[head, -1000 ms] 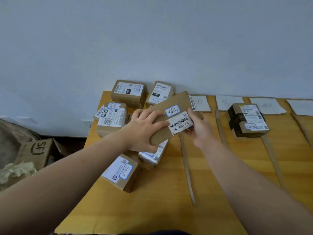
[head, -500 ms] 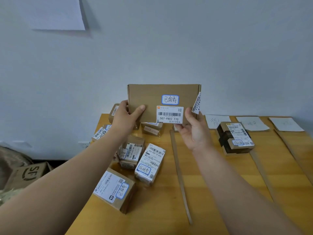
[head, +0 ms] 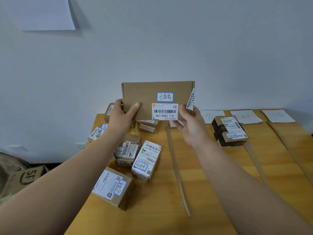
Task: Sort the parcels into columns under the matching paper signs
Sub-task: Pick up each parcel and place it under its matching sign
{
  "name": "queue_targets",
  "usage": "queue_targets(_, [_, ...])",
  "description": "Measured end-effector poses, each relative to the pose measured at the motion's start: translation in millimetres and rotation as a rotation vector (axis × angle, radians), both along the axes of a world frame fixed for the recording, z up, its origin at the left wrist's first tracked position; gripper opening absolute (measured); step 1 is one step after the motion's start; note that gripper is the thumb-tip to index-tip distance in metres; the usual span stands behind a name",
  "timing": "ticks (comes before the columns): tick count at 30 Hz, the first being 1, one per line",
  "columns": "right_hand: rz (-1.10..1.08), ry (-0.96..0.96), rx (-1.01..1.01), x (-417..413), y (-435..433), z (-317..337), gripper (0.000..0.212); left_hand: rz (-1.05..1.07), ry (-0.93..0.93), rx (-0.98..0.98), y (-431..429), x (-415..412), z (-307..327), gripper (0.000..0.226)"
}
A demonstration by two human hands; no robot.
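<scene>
Parcel is up in both hands: flat brown cardboard box, held upright against the wall backdrop, clear of the table

My left hand grips the lower-left corner, thumb on the front face, fingers behind. My right hand grips the lower-right corner, thumb on the front just beside the barcode label, fingers under and behind. Hands are apart, one per end, with the box spanning between them

Barcode label reads 507-P802 T70. Blue-bordered sticker with handwriting sits just above it, mid-face. White side sticker wraps the right edge

On the table below:
- unsorted parcels heaped at the left, under my left forearm, including a white parcel and the brown parcel nearest me, both with blue-bordered handwritten stickers
- cardboard strips running front to back, marking the columns
- paper signs along the far edge on the right, writing too faint to read
- dark-taped stack of parcels in the column right of the first strip, close under the signs, just right of my right hand

SF carton is on the floor at far left
</scene>
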State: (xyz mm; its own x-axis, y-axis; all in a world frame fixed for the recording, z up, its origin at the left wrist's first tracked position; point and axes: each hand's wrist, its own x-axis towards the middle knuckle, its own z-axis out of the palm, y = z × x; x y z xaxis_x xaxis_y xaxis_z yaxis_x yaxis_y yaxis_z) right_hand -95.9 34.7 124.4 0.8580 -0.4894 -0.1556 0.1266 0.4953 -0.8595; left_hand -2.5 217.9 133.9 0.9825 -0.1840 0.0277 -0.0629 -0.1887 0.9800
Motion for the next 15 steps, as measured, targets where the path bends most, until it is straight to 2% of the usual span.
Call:
queue_targets(4, [-0.052,0.125,-0.176,-11.4,-21.7,-3.0,0.017,-0.032,-0.033,0.061,-13.6,-5.7,5.1,0.044])
queue_targets(8, [-0.093,0.157,-0.215,-28.6,-50.5,-4.3,0.012,-0.056,-0.051,0.077,-39.4,-17.6,7.6,0.038])
queue_targets(15, [-0.151,0.239,-0.284,-92.1,-128.1,-3.7,0.014,-0.127,-0.060,0.127,-115.6,-68.8,4.6,0.041])
